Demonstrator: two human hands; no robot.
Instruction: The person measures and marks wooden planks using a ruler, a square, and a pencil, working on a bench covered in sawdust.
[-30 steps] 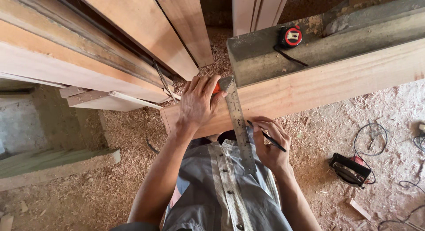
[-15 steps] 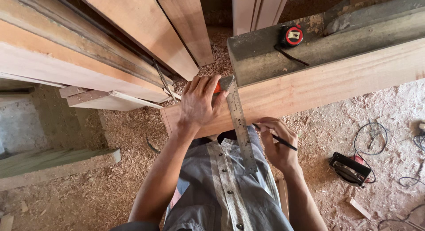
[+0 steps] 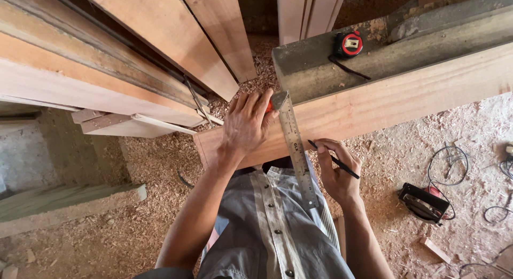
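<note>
Head view, frame centre: left hand [image 3: 247, 126] presses the metal square [image 3: 295, 148] flat on the plank [image 3: 385, 105]; right hand [image 3: 337, 172] pinches a pencil [image 3: 334, 160] beside its blade.

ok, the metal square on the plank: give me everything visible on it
The try square has a long grey steel blade with graduation marks, lying flat across the pale wooden plank and overhanging its near edge above the person's shirt. Its far end is pressed down by the left hand, with a bit of red showing beneath. The right hand holds a pencil just beside the blade.
</note>
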